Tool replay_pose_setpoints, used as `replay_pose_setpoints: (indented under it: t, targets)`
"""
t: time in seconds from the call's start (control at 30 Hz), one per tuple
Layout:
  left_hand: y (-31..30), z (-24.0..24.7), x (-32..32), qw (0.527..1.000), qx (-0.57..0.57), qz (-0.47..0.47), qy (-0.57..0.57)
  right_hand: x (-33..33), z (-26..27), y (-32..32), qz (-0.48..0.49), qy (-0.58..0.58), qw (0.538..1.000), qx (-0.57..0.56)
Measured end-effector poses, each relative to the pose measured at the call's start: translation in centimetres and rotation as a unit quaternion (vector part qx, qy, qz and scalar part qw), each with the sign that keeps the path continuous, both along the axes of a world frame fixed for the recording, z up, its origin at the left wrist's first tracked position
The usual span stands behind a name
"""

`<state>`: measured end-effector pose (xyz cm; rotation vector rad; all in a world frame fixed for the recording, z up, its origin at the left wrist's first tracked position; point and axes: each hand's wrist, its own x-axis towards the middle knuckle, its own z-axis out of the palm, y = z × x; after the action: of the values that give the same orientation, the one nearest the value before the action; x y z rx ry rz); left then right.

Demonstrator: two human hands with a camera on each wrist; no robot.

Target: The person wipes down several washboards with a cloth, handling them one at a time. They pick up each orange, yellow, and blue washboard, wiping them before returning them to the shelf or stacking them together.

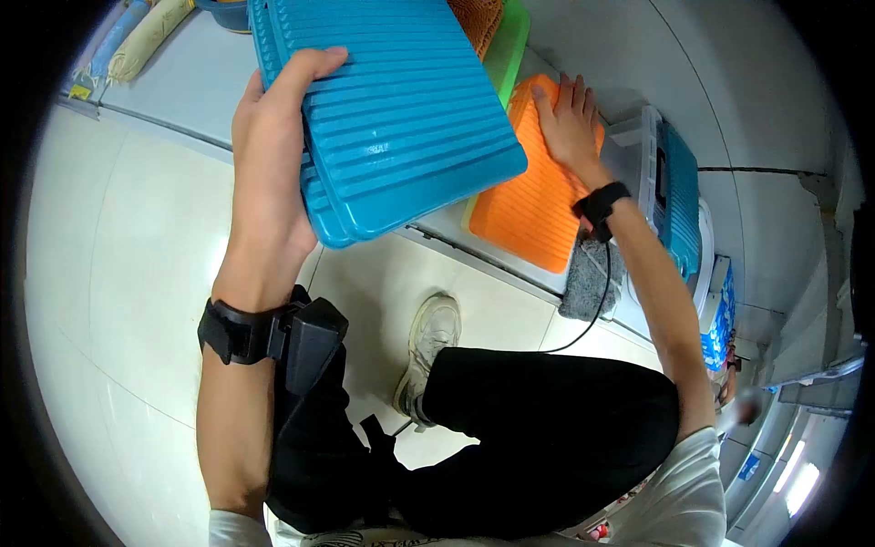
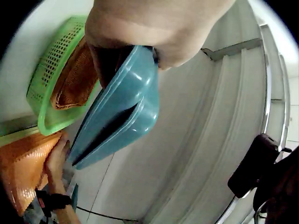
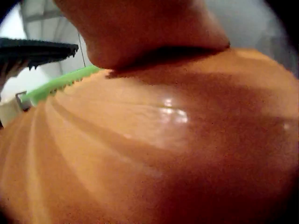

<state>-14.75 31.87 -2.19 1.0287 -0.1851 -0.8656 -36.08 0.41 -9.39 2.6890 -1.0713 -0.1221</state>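
My left hand (image 1: 278, 137) grips two ribbed blue plastic trays (image 1: 410, 118) by their left edge, thumb lying over the upper one. The trays lie one against the other, held up above the shelf's front edge; the left wrist view shows a dark gap between their two rims. Farther right, my right hand (image 1: 570, 128) rests with straight fingers on a ribbed orange plastic tray (image 1: 524, 205). A yellowish rim shows beneath the orange tray. In the right wrist view the orange surface (image 3: 112, 154) fills most of the picture, with the palm side close over it.
A green perforated basket (image 2: 43, 95) with a brown woven basket (image 2: 77, 81) in it stands behind the trays. Right of the orange tray are a clear box (image 1: 643, 141), a blue-green lid (image 1: 679, 201) and a grey cloth (image 1: 588, 283). Rolled items (image 1: 150, 36) lie far left.
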Motion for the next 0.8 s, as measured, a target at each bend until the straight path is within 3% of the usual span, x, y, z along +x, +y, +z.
replay_pose_setpoints:
  t: [0.03, 0.37, 0.8]
  targets:
    - [0.0, 0.1, 0.2, 1.000, 0.002, 0.009, 0.001, -0.2, -1.3, 0.6, -0.029, -0.176, 0.984, -0.028]
    - [-0.2, 0.0, 1.8, 0.997, 0.008, 0.076, -0.023, 0.6, -0.9, -0.1, -0.049, -0.146, 0.988, 0.005]
    - [0.3, 0.5, 1.2, 0.997, 0.002, 0.063, -0.050, 0.5, -1.7, 0.9, -0.027, -0.161, 0.986, -0.020]
